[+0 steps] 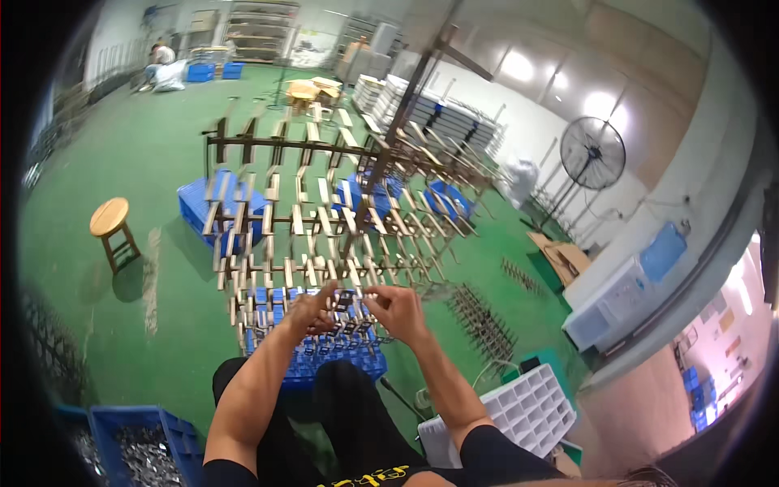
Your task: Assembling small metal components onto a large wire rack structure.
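Note:
In front of me stands a tall dark metal rack with several crossbars, hung with many pale, flat metal pieces. Both my hands reach to its lower part. My left hand is beside a small dark square part; its fingers are bent and smeared by motion, so its grip is unclear. Right of that part, my right hand has its thumb and fingertips pinched together; what they hold is too small to make out. Several small dark frame-like parts hang just below, over a blue crate.
A blue bin of shiny metal pieces is at lower left, a white divided tray at lower right. Around the rack are a wooden stool, blue crates, a fan and dark parts on the floor. A person sits far back.

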Demonstrator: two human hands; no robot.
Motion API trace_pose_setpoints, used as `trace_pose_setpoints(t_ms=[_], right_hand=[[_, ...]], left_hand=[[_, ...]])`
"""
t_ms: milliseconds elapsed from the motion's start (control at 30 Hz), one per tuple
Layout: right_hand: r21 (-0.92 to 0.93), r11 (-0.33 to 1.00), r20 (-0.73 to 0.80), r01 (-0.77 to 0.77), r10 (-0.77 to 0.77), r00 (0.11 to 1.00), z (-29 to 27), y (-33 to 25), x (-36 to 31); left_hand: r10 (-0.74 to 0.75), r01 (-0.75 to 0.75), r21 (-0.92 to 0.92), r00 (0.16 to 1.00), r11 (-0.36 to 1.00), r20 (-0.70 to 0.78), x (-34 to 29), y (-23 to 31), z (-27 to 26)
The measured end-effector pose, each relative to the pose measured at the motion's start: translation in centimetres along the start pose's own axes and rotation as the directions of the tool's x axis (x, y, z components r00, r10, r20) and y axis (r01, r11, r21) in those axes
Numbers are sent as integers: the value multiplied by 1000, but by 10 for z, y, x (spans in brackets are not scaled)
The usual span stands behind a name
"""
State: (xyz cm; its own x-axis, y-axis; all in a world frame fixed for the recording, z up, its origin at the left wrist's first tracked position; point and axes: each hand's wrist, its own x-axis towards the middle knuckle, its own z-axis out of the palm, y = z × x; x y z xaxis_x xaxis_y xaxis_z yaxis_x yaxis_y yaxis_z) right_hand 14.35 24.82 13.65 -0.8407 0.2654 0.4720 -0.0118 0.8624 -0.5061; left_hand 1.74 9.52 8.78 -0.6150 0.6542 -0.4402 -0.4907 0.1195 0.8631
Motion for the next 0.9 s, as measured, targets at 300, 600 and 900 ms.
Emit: trace_pose_setpoints(t_ms=[300,600,900], right_hand=[[53,875,-238,-481,478,845,-101,152,-170],[-212,166,-825,-963,498,267,-295,310,-436],[-434,-30,-666,-900,684,298,-318,373,-485]], left_hand=[[130,-129,8,991,992,-36,11,-28,-45],[457,-341,332,799,880,-391,-17,-60,-40],[536,-537,142,843,831,52,-35,-78,-60]])
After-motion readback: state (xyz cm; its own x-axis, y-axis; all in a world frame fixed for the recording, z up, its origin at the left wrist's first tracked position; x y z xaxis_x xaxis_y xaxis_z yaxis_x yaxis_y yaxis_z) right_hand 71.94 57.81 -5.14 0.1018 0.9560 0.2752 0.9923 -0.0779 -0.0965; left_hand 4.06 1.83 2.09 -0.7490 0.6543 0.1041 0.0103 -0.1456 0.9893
